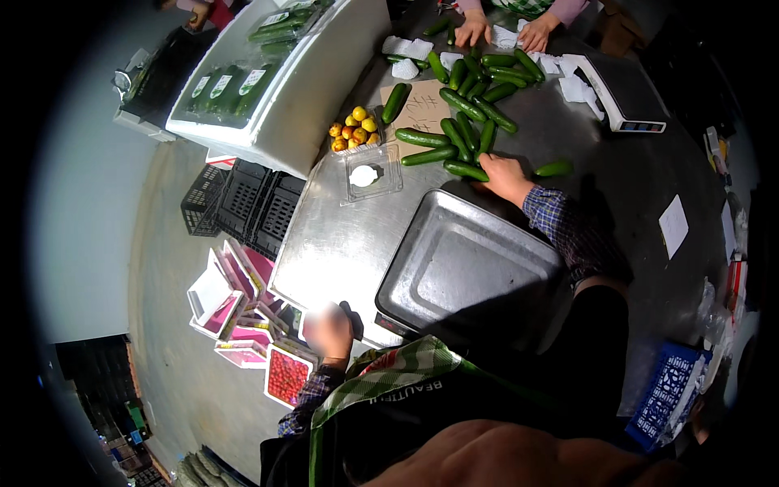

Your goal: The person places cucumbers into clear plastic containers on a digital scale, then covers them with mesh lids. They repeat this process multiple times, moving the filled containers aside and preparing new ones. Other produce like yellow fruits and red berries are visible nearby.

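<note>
On the steel counter (pixel 341 243) the right hand (pixel 505 176) reaches far forward, palm down with fingers loosely spread, its tips touching a dark green cucumber (pixel 466 170) at the near edge of a loose heap of cucumbers (pixel 471 105); it closes around nothing that can be seen. The heap holds roughly eighteen cucumbers, and one more cucumber (pixel 553 169) lies apart just right of the hand. The left hand (pixel 328 331) hangs at the near left edge of the counter, blurred, so whether it grips the small dark object beside it cannot be told. Between the hands sits a large square steel weighing tray (pixel 466 268), empty.

Left of the heap stands a clear plastic punnet of yellow and orange fruit (pixel 354 130), about nine pieces, and nearer a second clear plastic punnet with one white round piece (pixel 372 172). A brown cardboard sheet (pixel 418 107) lies under some cucumbers. Far left, a white foam box (pixel 292 105) carries about six green bagged packs with white labels (pixel 231 85). A white digital scale (pixel 621 93) stands far right, and a white paper slip (pixel 673 226) lies right. Another person's two hands (pixel 503 31) rest at the far edge among white wrappers (pixel 406 50). On the floor left sit black plastic crates (pixel 243 199), pink-lined white trays (pixel 235 300) and one tray of red berries (pixel 286 375). A blue crate (pixel 669 394) stands near right.
</note>
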### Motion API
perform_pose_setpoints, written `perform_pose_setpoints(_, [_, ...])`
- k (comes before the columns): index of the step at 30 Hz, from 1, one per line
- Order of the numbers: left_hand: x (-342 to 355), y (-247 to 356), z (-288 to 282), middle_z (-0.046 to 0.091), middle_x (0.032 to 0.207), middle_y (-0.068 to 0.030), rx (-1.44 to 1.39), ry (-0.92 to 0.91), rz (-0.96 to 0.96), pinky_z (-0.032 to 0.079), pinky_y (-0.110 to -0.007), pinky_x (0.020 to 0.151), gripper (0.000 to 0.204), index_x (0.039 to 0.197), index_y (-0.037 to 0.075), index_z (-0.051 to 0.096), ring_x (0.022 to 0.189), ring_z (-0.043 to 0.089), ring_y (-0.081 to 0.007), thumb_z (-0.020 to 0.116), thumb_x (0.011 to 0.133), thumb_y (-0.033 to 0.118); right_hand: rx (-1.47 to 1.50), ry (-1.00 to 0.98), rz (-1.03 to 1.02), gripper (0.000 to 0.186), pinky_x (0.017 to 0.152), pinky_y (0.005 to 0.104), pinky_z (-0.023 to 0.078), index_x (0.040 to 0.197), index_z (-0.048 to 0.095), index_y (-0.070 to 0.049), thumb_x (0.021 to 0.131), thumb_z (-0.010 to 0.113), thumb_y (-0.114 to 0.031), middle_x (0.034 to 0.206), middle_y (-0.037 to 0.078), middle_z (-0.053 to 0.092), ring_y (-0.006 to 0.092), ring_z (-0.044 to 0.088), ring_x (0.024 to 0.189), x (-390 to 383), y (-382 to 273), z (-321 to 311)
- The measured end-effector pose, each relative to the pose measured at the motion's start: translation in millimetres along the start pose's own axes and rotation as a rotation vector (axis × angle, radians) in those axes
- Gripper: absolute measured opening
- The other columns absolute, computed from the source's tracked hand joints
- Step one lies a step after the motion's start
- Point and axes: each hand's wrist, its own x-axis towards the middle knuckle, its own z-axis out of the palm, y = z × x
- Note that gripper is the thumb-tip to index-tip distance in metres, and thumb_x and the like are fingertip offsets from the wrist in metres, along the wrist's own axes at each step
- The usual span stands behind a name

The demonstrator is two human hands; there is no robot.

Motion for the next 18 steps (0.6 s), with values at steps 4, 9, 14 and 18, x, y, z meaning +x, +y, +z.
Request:
perform_pose_setpoints(4, [6,11,-6,0.056,0.071,-0.0098,0.016,0.131,0.133,0.041,-0.041,0.063,0.021,0.069,0.010,0.056,0.068,0.054,-0.0305,0.065,0.076,0.028,-0.020,0.044,0.101,0.053,0.062,0.0439,0.051,0.097,0.050,-0.005,0.071,0.070,-0.047,0.093,0.016,0.059,0.0338,0.064,0.076,26,6,6])
perform_pose_setpoints(9, [3,11,-7,0.055,0.071,-0.0100,0.067,0.144,0.141,0.040,-0.040,0.063,0.019,0.072,0.010,0.057,0.069,0.054,-0.0297,0.065,0.077,0.027,-0.040,-0.003,0.285,0.064,0.072,0.0385,0.052,0.113,0.055,-0.003,0.071,0.070,-0.050,0.097,0.011,0.062,0.0286,0.064,0.085,75,19,3])
perform_pose_setpoints(14, [-5,22,-12,0.062,0.079,-0.0120,0.018,0.129,0.114,0.046,-0.039,0.067,0.011,0.084,0.007,0.062,0.074,0.060,-0.0308,0.061,0.076,0.014,-0.130,-0.057,0.448,0.066,0.070,0.0381,0.054,0.108,0.059,-0.006,0.070,0.070,-0.058,0.095,0.011,0.065,0.0273,0.066,0.085,108,16,-8])
perform_pose_setpoints(18, [-1,32,-26,0.065,0.082,-0.0127,-0.055,0.064,0.114,0.049,-0.038,0.068,0.013,0.089,0.006,0.063,0.075,0.063,-0.0310,0.060,0.076,0.008,-0.187,-0.120,0.488,0.057,0.074,0.0399,0.053,0.107,0.061,-0.006,0.072,0.072,-0.050,0.098,0.012,0.066,0.0289,0.065,0.090,105,14,-14])
